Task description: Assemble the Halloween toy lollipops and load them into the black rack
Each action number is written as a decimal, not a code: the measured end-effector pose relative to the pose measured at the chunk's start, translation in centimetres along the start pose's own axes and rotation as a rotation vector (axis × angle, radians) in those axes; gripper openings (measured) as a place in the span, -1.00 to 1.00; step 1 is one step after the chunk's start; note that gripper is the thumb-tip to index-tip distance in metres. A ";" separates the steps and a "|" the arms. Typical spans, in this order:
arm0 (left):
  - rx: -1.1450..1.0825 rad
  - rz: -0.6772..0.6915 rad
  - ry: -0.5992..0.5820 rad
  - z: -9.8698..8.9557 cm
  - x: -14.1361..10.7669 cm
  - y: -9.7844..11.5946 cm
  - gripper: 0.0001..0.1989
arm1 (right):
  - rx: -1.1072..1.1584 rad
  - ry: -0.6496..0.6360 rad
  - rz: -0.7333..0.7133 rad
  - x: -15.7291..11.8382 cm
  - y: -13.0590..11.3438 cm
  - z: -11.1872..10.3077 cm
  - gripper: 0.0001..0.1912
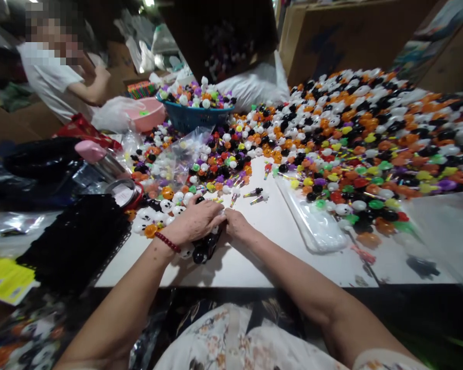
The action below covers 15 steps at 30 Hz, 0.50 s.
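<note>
My left hand, with a dark red bead bracelet at the wrist, curves over a cluster of small black round-headed pieces on the white table. Its fingers are bent around them. The fingertips meet my right hand, which is closed in a pinch; whatever sits between those fingers is hidden. White skull-faced heads and an orange head lie beside my left hand. Just beyond both hands are a few small pieces with shiny striped stems.
Heaped coloured heads cover the table's right and back. A blue basin full of them stands behind, near a pink basin. Clear plastic bags lie right, a pink-topped bottle left. A person in white works back left.
</note>
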<state>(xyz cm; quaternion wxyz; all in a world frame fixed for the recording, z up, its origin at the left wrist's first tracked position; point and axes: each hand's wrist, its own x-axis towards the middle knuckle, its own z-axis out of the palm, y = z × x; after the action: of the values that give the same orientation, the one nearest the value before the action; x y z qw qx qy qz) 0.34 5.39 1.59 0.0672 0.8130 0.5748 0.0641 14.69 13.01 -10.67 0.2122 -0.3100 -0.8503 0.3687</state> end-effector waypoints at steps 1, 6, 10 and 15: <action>0.004 0.010 0.005 0.0 0.0 -0.1 -0.68 | -0.019 0.004 -0.002 0.1 0.0 0.0 -0.84; 0.027 0.011 -0.046 -0.2 0.5 -0.1 -0.75 | -0.043 -0.001 -0.005 0.1 0.2 -0.4 -0.90; 0.024 -0.058 -0.115 -0.6 1.4 0.2 -0.72 | -0.041 -0.020 0.008 0.1 0.1 -0.9 -0.86; 0.037 -0.083 -0.173 -0.9 2.4 0.2 -0.69 | -0.012 -0.029 0.046 0.1 -0.1 -1.2 -0.85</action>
<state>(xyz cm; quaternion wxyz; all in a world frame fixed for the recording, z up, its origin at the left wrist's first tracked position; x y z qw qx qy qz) 1.20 7.63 2.62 0.1044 0.7922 0.6010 -0.0199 15.26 13.62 -9.80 0.1892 -0.3253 -0.8482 0.3728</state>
